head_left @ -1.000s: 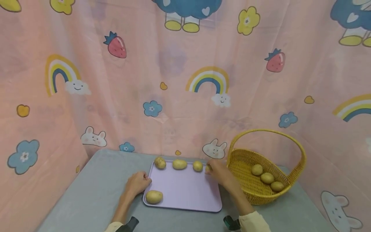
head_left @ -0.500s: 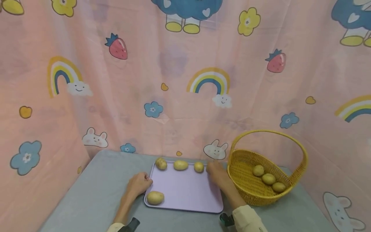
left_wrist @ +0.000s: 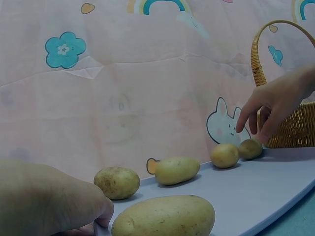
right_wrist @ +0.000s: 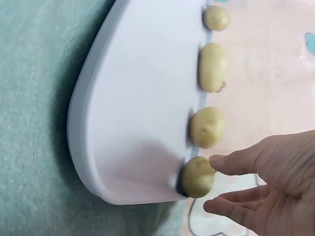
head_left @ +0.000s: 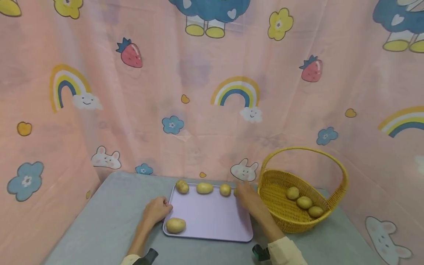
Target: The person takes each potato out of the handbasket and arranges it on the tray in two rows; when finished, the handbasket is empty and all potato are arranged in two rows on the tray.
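Observation:
My left hand (head_left: 156,210) pinches the left rim of a pale purple tray (head_left: 212,217). Along the tray's far edge lie a rough-skinned potato (head_left: 182,186), a longer potato (head_left: 204,188), a round potato (head_left: 225,190) and, at the far right corner, another potato (right_wrist: 198,177). Over that corner potato is my right hand (head_left: 250,198), which mostly hides it in the head view. The right wrist view shows its thumb and fingers parted, the thumb tip right by the potato, not wrapped round it. A big oval potato (head_left: 176,225) rests in the tray's near left corner.
A yellow wicker basket (head_left: 281,215) with a tall handle stands right of the tray, close to my right forearm. Inside it are three potatoes (head_left: 304,202). Grey-green cloth (head_left: 112,213) covers the table, and a pink patterned curtain (head_left: 145,110) hangs behind.
A second ago my right fingers held the corner potato. The hand has since shifted slightly back and its fingers have come away from it. My left hand stays on the tray rim.

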The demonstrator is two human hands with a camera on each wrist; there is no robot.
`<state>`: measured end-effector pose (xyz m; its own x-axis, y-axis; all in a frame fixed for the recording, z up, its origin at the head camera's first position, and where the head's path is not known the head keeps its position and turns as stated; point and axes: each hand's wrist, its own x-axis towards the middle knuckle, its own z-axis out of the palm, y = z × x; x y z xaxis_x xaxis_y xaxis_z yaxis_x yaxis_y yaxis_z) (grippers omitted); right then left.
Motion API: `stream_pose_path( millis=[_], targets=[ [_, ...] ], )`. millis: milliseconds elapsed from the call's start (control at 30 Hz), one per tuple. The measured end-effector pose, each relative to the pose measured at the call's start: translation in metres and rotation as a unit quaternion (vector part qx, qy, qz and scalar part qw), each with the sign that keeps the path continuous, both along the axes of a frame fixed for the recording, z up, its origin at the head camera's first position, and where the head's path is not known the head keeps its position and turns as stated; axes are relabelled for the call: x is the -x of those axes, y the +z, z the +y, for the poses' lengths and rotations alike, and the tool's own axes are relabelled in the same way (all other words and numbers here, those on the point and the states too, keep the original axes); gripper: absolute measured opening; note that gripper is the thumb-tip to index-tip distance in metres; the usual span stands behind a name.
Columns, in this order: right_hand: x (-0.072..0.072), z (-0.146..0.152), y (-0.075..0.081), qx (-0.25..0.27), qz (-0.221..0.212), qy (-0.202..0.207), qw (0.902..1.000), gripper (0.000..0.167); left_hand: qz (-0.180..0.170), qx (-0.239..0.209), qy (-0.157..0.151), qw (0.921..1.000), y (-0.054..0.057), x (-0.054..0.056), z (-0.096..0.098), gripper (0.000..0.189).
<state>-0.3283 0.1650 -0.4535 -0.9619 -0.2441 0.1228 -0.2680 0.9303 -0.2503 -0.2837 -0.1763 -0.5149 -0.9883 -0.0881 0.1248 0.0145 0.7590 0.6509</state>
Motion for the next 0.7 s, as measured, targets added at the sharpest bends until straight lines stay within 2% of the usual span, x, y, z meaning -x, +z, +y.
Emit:
stream_pose_path(
  millis=[200,467,600,700],
  targets=[
    [-0.015,0.001,0.015,0.030,0.021,-0.002,0.9993,0.046,0.000,0.001,0.000,1.0000,0.000,0.001,-0.001,0.015],
    [-0.043,0.026,0.050,0.040,0.055,0.013,0.9976,0.033,0.005,0.006,-0.003,1.0000,0.000,0.001,0.000,0.017],
    [-0.049,0.048,0.068,0.037,0.033,0.004,0.9988,0.030,0.005,0.008,-0.001,1.0000,0.001,0.001,-0.001,0.017],
    [-0.047,0.068,0.080,0.027,-0.006,-0.020,0.9994,0.027,0.000,0.007,-0.001,1.0000,0.001,0.000,0.000,0.018]
  ],
)
